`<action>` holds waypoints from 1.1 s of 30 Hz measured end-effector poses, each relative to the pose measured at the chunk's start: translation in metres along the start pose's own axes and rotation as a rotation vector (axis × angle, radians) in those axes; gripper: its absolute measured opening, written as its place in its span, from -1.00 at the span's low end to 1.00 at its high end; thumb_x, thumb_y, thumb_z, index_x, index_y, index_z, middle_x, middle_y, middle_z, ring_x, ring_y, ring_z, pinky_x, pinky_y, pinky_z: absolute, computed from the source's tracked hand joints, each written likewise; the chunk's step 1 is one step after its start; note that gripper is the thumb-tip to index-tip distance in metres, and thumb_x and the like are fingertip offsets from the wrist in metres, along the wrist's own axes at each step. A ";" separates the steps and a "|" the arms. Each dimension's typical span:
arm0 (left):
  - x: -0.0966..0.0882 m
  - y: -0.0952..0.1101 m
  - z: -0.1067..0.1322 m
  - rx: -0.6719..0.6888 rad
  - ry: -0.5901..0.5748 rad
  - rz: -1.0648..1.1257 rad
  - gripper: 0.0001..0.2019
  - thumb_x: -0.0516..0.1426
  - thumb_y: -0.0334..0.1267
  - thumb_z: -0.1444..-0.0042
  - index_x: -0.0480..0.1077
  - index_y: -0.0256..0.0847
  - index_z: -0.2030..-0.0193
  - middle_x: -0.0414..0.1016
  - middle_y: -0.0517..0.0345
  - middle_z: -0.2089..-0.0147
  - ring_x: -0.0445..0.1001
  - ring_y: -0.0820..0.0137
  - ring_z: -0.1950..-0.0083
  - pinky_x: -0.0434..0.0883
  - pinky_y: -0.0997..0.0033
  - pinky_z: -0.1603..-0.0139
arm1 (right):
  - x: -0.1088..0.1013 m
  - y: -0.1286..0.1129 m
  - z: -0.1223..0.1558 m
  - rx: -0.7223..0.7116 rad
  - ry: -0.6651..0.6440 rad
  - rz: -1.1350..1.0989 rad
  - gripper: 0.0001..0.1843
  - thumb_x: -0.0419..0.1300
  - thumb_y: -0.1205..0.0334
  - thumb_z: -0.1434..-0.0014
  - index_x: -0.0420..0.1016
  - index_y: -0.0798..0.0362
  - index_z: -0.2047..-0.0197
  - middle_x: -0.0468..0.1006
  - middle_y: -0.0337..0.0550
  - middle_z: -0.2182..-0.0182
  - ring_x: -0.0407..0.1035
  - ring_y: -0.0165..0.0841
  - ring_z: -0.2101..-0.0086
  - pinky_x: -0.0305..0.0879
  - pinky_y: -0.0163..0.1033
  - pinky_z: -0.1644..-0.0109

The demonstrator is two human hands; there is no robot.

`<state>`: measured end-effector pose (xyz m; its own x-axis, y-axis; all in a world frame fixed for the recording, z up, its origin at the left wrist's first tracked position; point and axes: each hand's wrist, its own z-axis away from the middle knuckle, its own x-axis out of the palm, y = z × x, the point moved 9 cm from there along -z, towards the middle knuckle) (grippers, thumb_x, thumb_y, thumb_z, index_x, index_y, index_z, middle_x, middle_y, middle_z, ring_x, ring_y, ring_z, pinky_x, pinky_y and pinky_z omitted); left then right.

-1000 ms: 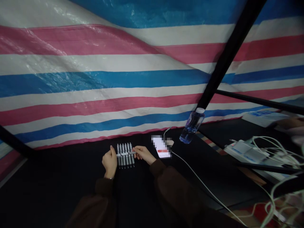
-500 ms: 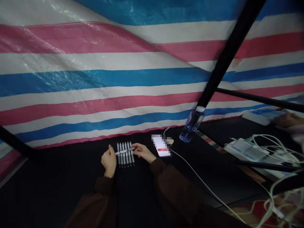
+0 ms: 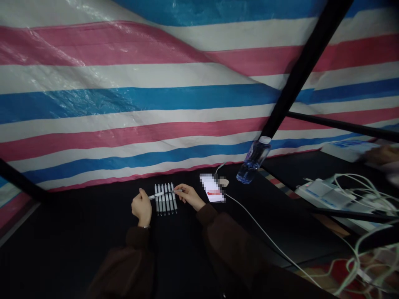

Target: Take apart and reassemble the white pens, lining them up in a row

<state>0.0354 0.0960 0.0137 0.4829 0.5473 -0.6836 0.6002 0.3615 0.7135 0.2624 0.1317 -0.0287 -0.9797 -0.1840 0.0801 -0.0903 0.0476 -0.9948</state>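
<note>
The person's left hand (image 3: 141, 209) was clenched loosely around one end of a pen (image 3: 163, 194), while the right hand (image 3: 190, 197) pinched the other end between thumb and fingers. The pen lay crosswise over the upper part of a row of pens (image 3: 166, 204) on a black tabletop (image 3: 77, 249). Whether it touched them was hard to tell in the dim, small view. Handling it well called for light grips at both ends and a level pen, raised just clear of the row so that none of its neighbours was knocked out of line.

The count came to 2 hands, 1 held pen and what looked like 6 pens lying side by side, nearly parallel. Just right of the right hand lay 1 phone (image 3: 212, 187) with a blurred screen, and 1 white cable (image 3: 264, 236) led away from it. Beyond stood 1 water bottle (image 3: 254, 160). Further right were 1 power strip (image 3: 324, 194) and 1 co-worker's hand (image 3: 382, 154), blurred, near 1 white box (image 3: 346, 150). Behind everything hung 1 striped tarp (image 3: 124, 99).
</note>
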 end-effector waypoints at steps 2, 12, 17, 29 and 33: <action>-0.001 -0.004 -0.001 -0.037 0.013 0.037 -0.52 -0.13 -0.04 -0.14 0.33 -0.21 0.67 0.39 0.00 0.59 0.22 0.40 0.59 0.01 0.44 0.55 | -0.004 0.000 0.000 0.025 0.037 -0.084 -0.81 0.21 0.17 0.09 0.41 0.09 0.39 0.29 -0.35 0.65 0.12 -0.54 0.66 -0.03 -0.43 0.67; 0.002 -0.017 -0.007 -0.114 0.032 0.282 -0.57 -0.11 -0.09 -0.09 0.26 -0.22 0.71 0.32 0.13 0.67 0.28 0.41 0.55 0.13 0.45 0.52 | -0.019 0.008 0.001 0.126 0.177 -0.522 -0.89 0.12 0.26 0.17 0.31 0.07 0.48 0.31 -0.29 0.62 0.14 -0.49 0.64 -0.05 -0.36 0.64; 0.009 -0.024 -0.013 -0.085 0.062 0.317 -0.58 -0.11 -0.09 -0.08 0.27 -0.23 0.70 0.26 0.17 0.70 0.27 0.42 0.57 0.13 0.45 0.53 | -0.019 0.012 -0.002 0.121 0.147 -0.531 -0.90 0.11 0.25 0.15 0.30 0.06 0.47 0.32 -0.27 0.61 0.12 -0.46 0.63 -0.06 -0.33 0.61; 0.011 -0.022 -0.012 -0.067 0.044 0.342 -0.57 -0.10 -0.08 -0.08 0.24 -0.23 0.72 0.20 0.20 0.72 0.24 0.44 0.58 0.13 0.45 0.52 | -0.019 0.006 -0.001 0.103 0.133 -0.548 -0.85 0.16 0.22 0.13 0.32 0.06 0.43 0.33 -0.28 0.57 0.15 -0.48 0.62 -0.06 -0.34 0.58; 0.009 -0.017 -0.010 -0.056 0.024 0.339 -0.56 -0.10 -0.08 -0.07 0.23 -0.22 0.73 0.20 0.20 0.73 0.25 0.43 0.57 0.12 0.45 0.51 | -0.019 0.007 0.000 0.107 0.138 -0.546 -0.84 0.17 0.22 0.13 0.32 0.06 0.41 0.34 -0.28 0.57 0.14 -0.49 0.62 -0.05 -0.34 0.59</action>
<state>0.0231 0.1021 -0.0031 0.6338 0.6605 -0.4025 0.3716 0.1963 0.9074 0.2802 0.1360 -0.0371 -0.8113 -0.0240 0.5841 -0.5778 -0.1196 -0.8074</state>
